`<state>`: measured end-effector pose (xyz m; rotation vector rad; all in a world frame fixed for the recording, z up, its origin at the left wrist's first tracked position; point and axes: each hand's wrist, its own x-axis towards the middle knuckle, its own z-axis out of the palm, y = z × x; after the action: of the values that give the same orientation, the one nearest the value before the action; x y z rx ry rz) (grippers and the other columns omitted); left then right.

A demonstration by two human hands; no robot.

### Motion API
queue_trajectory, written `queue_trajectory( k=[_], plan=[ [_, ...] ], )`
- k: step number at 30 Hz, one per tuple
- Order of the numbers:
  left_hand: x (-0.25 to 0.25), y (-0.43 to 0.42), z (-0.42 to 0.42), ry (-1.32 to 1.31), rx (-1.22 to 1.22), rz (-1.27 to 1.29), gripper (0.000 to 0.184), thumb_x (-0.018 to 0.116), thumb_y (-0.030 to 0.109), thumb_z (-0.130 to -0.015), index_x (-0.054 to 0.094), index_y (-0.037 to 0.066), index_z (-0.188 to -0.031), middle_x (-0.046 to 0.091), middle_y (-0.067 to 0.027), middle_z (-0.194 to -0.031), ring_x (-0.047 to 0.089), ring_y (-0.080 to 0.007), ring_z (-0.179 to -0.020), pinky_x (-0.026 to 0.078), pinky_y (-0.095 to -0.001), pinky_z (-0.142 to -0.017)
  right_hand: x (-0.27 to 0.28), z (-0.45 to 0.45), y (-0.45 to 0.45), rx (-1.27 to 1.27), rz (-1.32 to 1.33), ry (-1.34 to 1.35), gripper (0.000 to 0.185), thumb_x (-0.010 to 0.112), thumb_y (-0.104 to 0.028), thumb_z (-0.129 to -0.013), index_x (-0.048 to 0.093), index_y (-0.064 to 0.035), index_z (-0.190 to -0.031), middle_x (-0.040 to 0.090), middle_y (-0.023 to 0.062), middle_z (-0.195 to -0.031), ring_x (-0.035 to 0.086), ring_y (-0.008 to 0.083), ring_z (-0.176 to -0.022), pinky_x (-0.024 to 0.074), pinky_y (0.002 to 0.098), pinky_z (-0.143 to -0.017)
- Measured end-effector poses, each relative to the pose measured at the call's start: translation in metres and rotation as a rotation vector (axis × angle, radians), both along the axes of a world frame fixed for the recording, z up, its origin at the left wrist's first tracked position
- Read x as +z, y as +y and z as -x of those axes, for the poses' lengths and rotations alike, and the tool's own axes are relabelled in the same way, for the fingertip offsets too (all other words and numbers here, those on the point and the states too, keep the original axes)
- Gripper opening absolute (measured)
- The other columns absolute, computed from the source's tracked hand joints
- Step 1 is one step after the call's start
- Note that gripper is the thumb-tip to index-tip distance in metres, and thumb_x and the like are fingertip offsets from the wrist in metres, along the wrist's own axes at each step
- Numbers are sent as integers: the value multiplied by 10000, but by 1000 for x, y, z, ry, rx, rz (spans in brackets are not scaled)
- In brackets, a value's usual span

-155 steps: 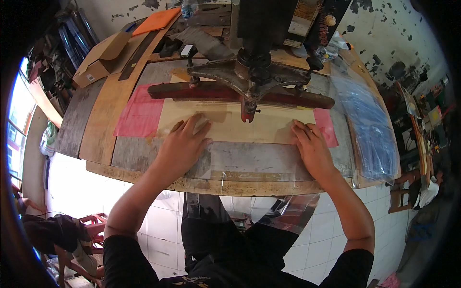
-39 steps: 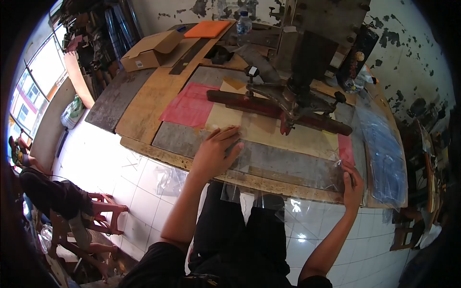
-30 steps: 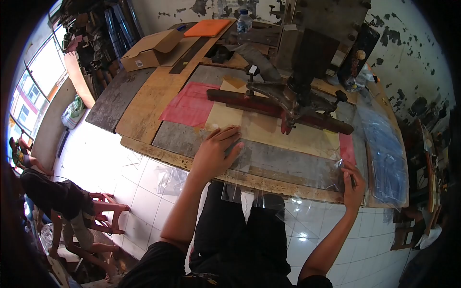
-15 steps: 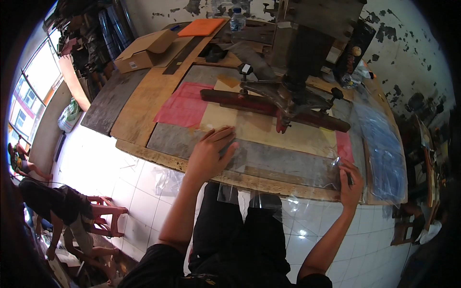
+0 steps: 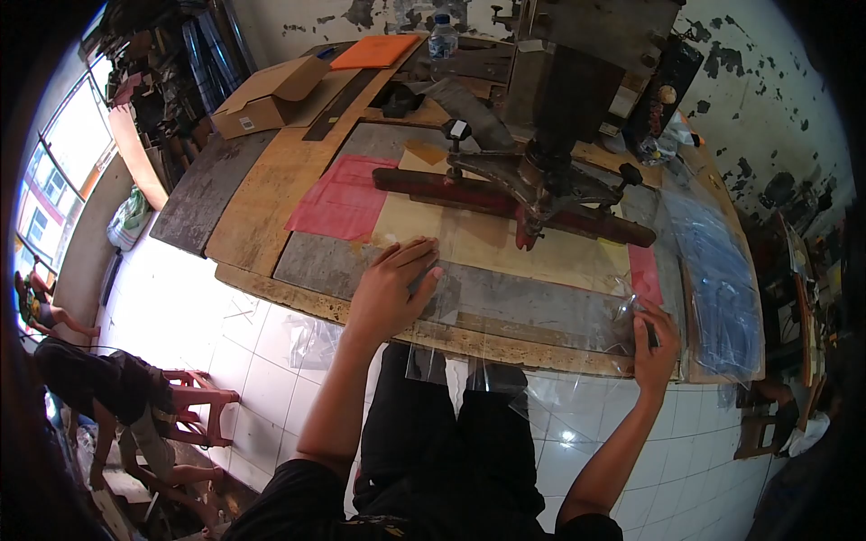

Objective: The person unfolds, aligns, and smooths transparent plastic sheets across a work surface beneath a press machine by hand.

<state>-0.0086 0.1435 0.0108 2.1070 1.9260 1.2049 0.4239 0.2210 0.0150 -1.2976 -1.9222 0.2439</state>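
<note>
A clear plastic sheet (image 5: 622, 313) lies across the front of the grey plate (image 5: 316, 264) and hangs over the table's near edge. My left hand (image 5: 394, 287) rests flat on the sheet's left part, fingers stretched and thumb apart. At the right end, my right hand (image 5: 656, 343) is closed on the sheet, which is crinkled by the fingertips. Beyond both hands is a pale yellow board (image 5: 559, 260), with pink tape-like material (image 5: 338, 197) at its left. Above the board sits the dark red bar (image 5: 483, 192) of a press.
The press column (image 5: 573, 99) rises behind the bar. A stack of bluish plastic (image 5: 717, 279) lies on the right. Farther back are a cardboard box (image 5: 271, 95), an orange folder (image 5: 374, 51) and a water bottle (image 5: 443, 41). Another person (image 5: 108, 383) is at lower left beside a red stool (image 5: 203, 397).
The view has shifted very slightly. Both hands keep nearly the same places on the plastic sheet, and the press bar has not visibly moved.
</note>
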Motion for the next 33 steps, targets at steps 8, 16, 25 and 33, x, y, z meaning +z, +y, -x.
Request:
queue_trajectory(
  k=[8,16,25,33],
  plan=[
    [4,-3,1,-10,-12,25,337,603,236,-1051,751,-31,-1192,712,-152,-1348,624,-324,-1331,439,-476,-1175,-1,0,0,-16,-7,-24,271,691,-228,-1015,770,28,-1050,766,134,-1239,692,307,-1142,499,409,-1040],
    [3,-3,2,-35,-22,35,330,583,216,-1053,743,-37,-1192,706,-158,-1355,615,-333,-1339,433,-481,-1177,0,2,-1,-15,-19,-39,252,686,-208,-1015,765,30,-1041,765,131,-1238,692,309,-1139,497,409,-1039],
    [0,-3,4,-52,-27,40,322,538,131,-1014,751,-35,-1189,697,-147,-1379,601,-326,-1360,417,-476,-1194,0,2,-1,-18,-17,-28,242,694,-203,-1012,766,27,-1036,767,125,-1231,691,303,-1134,497,404,-1036],
    [-2,-2,5,-43,-34,23,332,528,112,-994,752,-38,-1188,694,-151,-1383,606,-330,-1352,420,-478,-1193,-2,2,0,-20,-49,-41,190,716,-168,-984,761,15,-1010,770,96,-1226,689,300,-1105,505,414,-1016]
  ],
)
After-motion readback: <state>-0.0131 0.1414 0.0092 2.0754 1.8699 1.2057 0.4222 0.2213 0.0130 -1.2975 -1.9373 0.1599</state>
